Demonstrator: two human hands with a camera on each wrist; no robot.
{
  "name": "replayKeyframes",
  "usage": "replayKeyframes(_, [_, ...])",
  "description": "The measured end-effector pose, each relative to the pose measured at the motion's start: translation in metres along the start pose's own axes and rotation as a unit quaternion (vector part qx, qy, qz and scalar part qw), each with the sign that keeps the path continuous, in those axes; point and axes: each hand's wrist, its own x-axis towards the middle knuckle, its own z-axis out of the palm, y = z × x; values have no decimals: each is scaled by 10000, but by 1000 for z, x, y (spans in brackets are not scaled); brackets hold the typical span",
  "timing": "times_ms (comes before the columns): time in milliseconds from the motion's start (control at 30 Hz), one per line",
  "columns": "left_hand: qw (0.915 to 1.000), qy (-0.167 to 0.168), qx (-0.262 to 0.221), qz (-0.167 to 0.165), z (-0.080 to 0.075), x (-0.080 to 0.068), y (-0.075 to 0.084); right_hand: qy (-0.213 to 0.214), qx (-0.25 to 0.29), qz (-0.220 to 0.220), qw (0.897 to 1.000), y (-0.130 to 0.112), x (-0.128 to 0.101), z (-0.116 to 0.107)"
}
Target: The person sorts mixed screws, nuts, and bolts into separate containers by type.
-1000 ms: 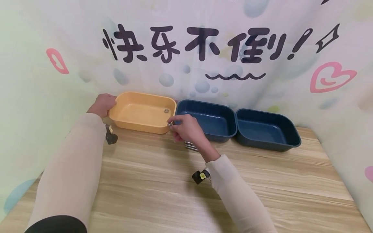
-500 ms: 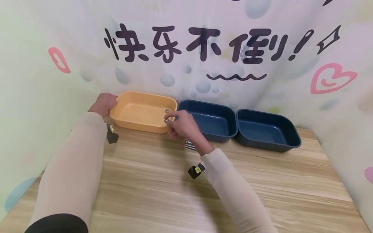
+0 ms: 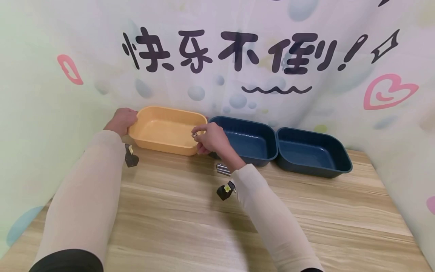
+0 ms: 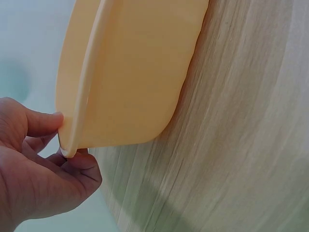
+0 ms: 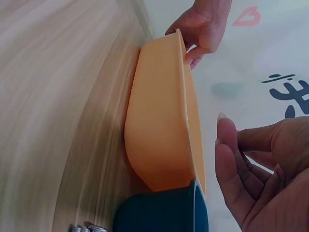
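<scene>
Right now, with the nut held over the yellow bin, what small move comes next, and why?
Probably let go of it. The right hand pinches a small metal nut just above the yellow bin, inside its right rim, while the left hand steadies the far end, so it should drop in.

Black brush characters "快乐不倒!" are running across the printed backdrop (image 3: 217, 75) at my twelve o'clock, a wavy line sitting beneath them
</scene>
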Motion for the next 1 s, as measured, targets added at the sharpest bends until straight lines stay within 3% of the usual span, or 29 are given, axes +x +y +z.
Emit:
replayKeyframes(567, [9998, -81, 27, 153, -2, -2, 0, 146, 207, 174, 9995, -7, 6, 1])
replayKeyframes(1000, [10000, -34, -65, 37, -1, -3, -1, 372, 347, 216, 9985, 0, 9, -2])
